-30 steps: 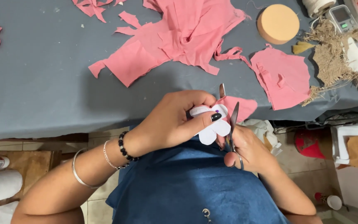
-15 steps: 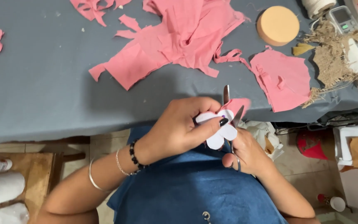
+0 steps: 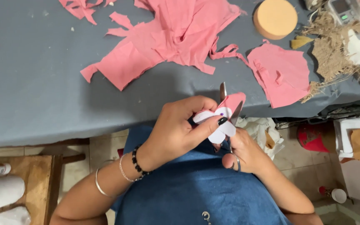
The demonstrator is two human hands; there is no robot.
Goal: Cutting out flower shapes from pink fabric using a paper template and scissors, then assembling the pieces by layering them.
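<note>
Two hands work just off the table edge (image 3: 105, 125): my left hand (image 3: 176, 131) pinches a white flower template (image 3: 219, 125) against pink fabric (image 3: 234, 102); my right hand (image 3: 246, 152) grips scissors (image 3: 228, 109), blades parted. I judge the cutting partly done. Pink offcuts (image 3: 176, 33), a foam disc (image 3: 275, 17) and burlap (image 3: 334, 46) lie beyond, obstructing nothing.

there is one camera, worn on the person's head. it looks straight down over the lap and out across the grey bench (image 3: 34, 96). it sits very close to the left hand (image 3: 176, 131) and right hand (image 3: 246, 152). the floor (image 3: 105, 148) shows far below.
</note>
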